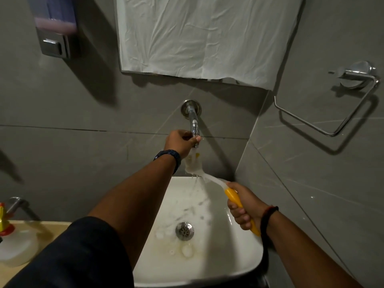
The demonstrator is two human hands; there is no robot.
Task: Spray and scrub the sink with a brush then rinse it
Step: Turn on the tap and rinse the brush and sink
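A white sink [245,260] sits in the corner, with a steel drain [184,230] and foam patches on its floor. Above it a chrome tap [193,119] juts from the grey wall. My left hand [180,142] is closed around the tap's end. Water runs from the tap over the white head of a brush [194,166]. My right hand [242,206] grips the brush's yellow handle [233,197] over the sink's right side, holding the head up under the stream.
A white sheet [207,36] covers the mirror above the tap. A soap dispenser [54,28] hangs at upper left, a chrome towel ring [332,113] on the right wall. At lower left a spray bottle [12,242] with a red and yellow top stands on a beige counter [47,227].
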